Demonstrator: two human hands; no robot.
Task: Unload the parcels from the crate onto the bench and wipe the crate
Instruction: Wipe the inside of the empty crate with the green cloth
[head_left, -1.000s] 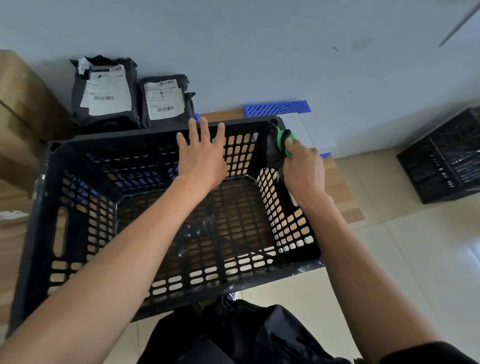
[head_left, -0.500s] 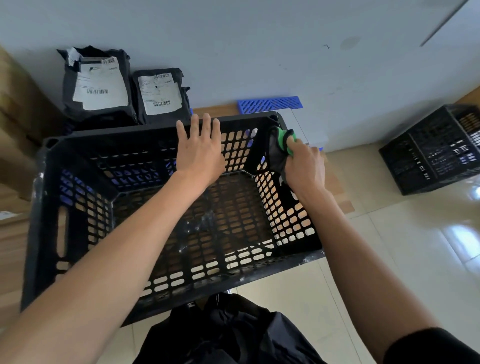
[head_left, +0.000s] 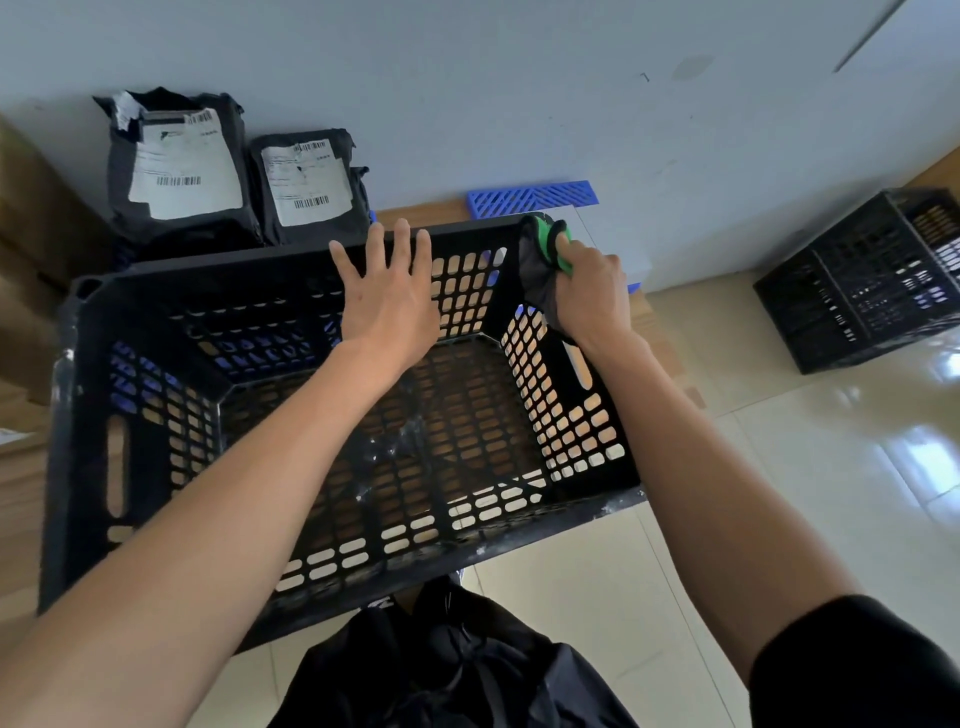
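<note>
A black perforated plastic crate (head_left: 156, 467) sits on the wooden bench (head_left: 21, 499) in front of me, with nothing inside it. My left hand (head_left: 387, 301) lies flat with spread fingers against the crate's far wall and rim. My right hand (head_left: 592, 296) grips a grey and green cloth (head_left: 545, 260) and presses it onto the crate's far right corner. Two black parcels with white labels, a larger one (head_left: 176, 166) and a smaller one (head_left: 309, 184), lean against the wall behind the crate.
A blue slatted plastic piece (head_left: 530, 196) lies on the bench behind the crate. A second black crate (head_left: 862, 286) stands on the tiled floor at the right. Cardboard boxes (head_left: 31, 218) stand at the far left. Dark clothing (head_left: 447, 670) shows below.
The view has shifted slightly. My right hand with the cloth stays at the far right corner, barely moved. My left hand keeps its place on the far wall.
</note>
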